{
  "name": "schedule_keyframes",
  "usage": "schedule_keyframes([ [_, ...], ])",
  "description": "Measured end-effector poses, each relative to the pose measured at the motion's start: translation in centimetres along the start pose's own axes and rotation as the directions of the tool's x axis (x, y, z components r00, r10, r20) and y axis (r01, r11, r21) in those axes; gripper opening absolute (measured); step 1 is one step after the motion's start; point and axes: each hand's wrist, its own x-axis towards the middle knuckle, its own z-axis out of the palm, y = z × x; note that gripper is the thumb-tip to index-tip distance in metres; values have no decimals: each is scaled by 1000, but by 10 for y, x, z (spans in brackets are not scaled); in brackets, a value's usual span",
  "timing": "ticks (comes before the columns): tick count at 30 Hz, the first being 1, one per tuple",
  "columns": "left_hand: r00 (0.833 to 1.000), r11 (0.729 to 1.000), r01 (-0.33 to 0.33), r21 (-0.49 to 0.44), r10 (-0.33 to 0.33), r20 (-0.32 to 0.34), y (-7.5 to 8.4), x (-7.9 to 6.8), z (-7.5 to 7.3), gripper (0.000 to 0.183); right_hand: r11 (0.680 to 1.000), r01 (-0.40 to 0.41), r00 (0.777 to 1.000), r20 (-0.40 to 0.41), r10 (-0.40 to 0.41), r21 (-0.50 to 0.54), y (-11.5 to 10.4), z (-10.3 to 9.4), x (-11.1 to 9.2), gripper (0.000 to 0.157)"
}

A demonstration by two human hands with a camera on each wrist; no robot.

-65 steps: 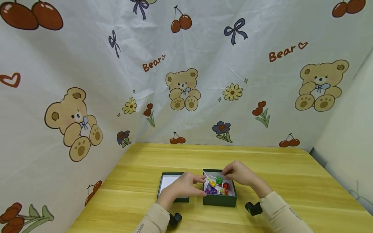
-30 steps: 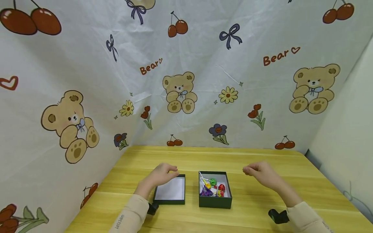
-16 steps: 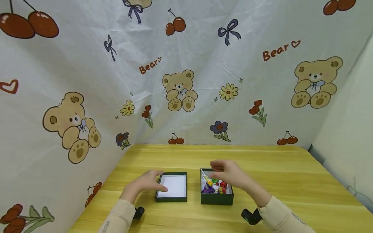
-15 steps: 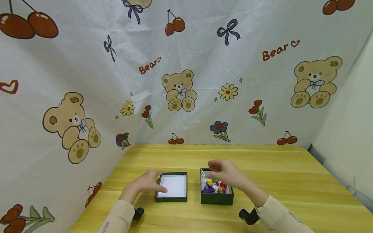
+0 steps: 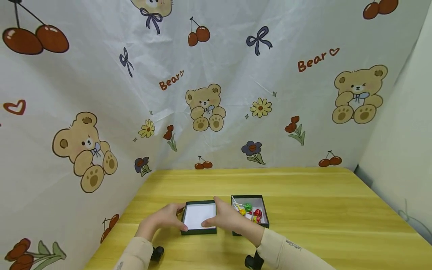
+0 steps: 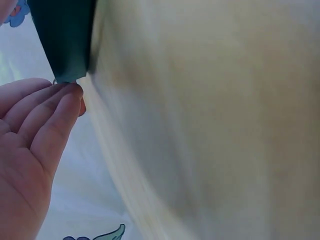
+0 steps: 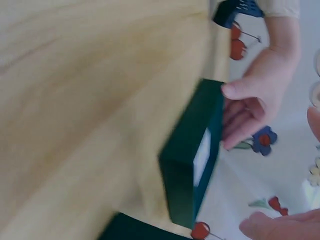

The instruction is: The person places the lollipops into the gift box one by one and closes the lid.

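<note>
A shallow dark green box lid [image 5: 198, 231], white inside, lies open side up on the table. My left hand [image 5: 164, 218] holds its left side, thumb at the near corner and fingers round toward the far one. The left wrist view shows those fingertips against the green wall of the lid [image 6: 65, 40]. My right hand [image 5: 226, 216] is spread over the lid's right edge; in the right wrist view its thumb and fingers stand apart from the lid [image 7: 180, 150]. To the right sits the matching green box [image 5: 249, 196] with several lollipops [image 5: 248, 207], partly hidden by my right hand.
Both boxes rest on a yellow wood-grain table [image 5: 303, 210]. A white cloth with printed bears [image 5: 204, 108] hangs behind and at the left. A pale wall [image 5: 398, 150] stands along the right side. Black wrist cameras [image 5: 254, 261] hang under both sleeves.
My right hand has moved left from above the lollipop box to the lid's right edge. My left hand, earlier beside the lollipop box, has come to the lid's left side and closed on it.
</note>
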Motion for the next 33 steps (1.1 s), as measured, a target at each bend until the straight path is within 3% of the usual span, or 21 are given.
schedule_keyframes([
  [5,999,997,-26,-77,29,33,-8,-6,1,93,1000,12,1000,-10,-12,9,4,16,5,105],
  [12,998,992,-23,-127,31,57,-6,-8,-2,92,1000,15,1000,-17,-15,10,15,24,9,77],
  [19,996,990,-10,-138,23,91,-5,-14,0,86,998,-63,998,-13,62,-23,27,37,8,88],
  [21,996,990,-8,-143,21,90,-4,-15,2,85,998,-55,998,-10,54,-41,31,40,9,81],
  [26,997,992,20,-123,-11,73,-4,-17,4,84,991,-26,999,-35,22,-128,40,41,13,45],
  [29,998,995,25,-95,-19,64,-3,-16,3,84,986,-49,997,-71,38,-157,42,39,17,38],
  [33,998,997,26,-69,-22,57,-1,-18,1,86,985,-55,995,-96,40,-164,42,40,21,42],
])
